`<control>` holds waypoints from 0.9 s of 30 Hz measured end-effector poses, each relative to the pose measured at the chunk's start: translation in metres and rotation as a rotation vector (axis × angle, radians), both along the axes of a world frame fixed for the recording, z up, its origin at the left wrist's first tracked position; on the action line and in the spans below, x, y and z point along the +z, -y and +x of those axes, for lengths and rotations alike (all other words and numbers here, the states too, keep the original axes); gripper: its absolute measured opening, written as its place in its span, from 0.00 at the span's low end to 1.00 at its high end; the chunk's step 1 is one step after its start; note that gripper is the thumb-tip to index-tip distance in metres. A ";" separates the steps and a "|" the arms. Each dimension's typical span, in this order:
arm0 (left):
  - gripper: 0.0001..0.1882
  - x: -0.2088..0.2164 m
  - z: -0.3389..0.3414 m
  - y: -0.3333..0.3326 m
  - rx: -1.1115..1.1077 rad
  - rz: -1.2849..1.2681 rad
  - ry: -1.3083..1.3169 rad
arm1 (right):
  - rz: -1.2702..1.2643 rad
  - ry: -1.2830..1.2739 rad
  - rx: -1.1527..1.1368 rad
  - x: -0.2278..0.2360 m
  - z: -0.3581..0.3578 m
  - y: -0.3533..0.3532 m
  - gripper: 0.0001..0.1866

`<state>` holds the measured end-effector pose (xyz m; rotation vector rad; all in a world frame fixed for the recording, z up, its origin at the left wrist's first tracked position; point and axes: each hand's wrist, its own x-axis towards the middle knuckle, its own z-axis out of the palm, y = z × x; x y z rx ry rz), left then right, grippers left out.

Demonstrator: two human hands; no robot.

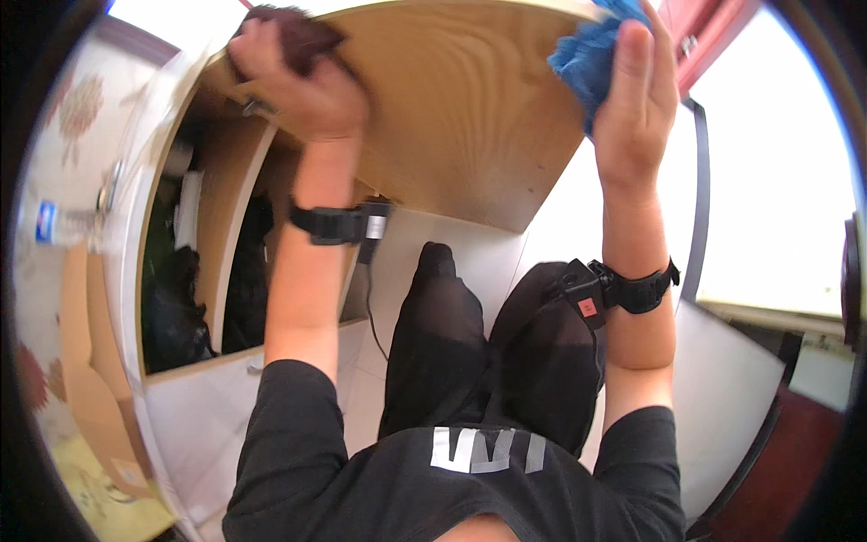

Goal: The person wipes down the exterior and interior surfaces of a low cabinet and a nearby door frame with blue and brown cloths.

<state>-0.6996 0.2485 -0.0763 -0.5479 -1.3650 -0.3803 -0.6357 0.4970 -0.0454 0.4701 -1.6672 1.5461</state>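
Note:
A light wood-grain panel [461, 99], perhaps a cabinet door, spans the upper middle between my raised hands. At its left end my left hand [307, 95] is closed round a dark brown bundle that looks like cloth [307, 41]; motion blurs both. On the right, my right hand [639, 108] is up by the panel's other side, with a crumpled blue cloth [585, 63] between thumb and palm. The fingers behind that cloth are partly hidden. Each wrist wears a black strap with a small box.
Left of the panel stands an open cabinet [242, 230] with upright dividers and dark items inside. A cardboard piece [99, 361] leans beside it. My legs are below the panel on a pale tiled floor [361, 388]. Bright white surfaces and a dark red item [795, 461] lie right.

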 end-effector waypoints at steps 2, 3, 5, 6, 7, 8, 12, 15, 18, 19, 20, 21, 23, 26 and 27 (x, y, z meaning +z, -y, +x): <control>0.23 -0.017 0.018 -0.007 0.161 0.088 0.274 | 0.148 -0.135 -0.215 -0.012 -0.016 0.004 0.17; 0.25 -0.030 0.018 -0.027 0.063 0.114 0.280 | 0.160 -0.115 -0.294 -0.017 -0.019 0.003 0.17; 0.28 -0.043 0.046 -0.078 0.001 -0.027 0.693 | 0.096 0.009 -0.202 -0.020 -0.019 -0.010 0.18; 0.28 -0.060 0.055 -0.087 -0.046 -0.184 0.617 | 0.035 0.086 -0.178 -0.014 -0.014 -0.002 0.22; 0.26 -0.071 0.061 -0.099 -0.138 -0.291 0.696 | 0.101 0.069 -0.207 -0.015 -0.015 -0.006 0.25; 0.26 -0.094 0.062 -0.103 -0.119 -0.292 0.610 | 0.118 0.083 -0.261 -0.015 -0.014 0.000 0.26; 0.25 -0.046 0.070 -0.048 -0.072 -0.223 1.429 | 0.087 0.091 -0.186 -0.014 -0.008 -0.007 0.29; 0.30 -0.108 0.036 0.007 0.083 0.520 0.586 | 0.073 0.066 -0.130 -0.014 -0.004 0.004 0.31; 0.30 -0.099 0.033 0.007 0.116 0.822 0.568 | 0.057 0.092 -0.184 -0.017 -0.007 0.000 0.33; 0.31 -0.102 0.036 -0.010 0.008 0.892 0.570 | 0.032 0.099 -0.225 -0.019 -0.004 0.001 0.33; 0.32 -0.105 0.042 -0.029 -0.100 0.961 0.570 | 0.031 0.105 -0.244 -0.021 0.000 0.002 0.34; 0.33 -0.120 0.047 -0.053 -0.053 0.812 0.599 | 0.042 0.115 -0.241 -0.023 -0.001 -0.001 0.34; 0.34 -0.154 0.070 -0.101 -0.070 0.477 0.763 | 0.048 0.122 -0.261 -0.030 -0.005 -0.007 0.35; 0.34 -0.174 0.080 -0.128 -0.174 0.124 0.895 | 0.057 0.136 -0.325 -0.019 0.003 0.002 0.37; 0.33 -0.179 0.078 -0.130 -0.202 -0.048 0.884 | 0.042 0.120 -0.318 -0.020 0.003 0.001 0.38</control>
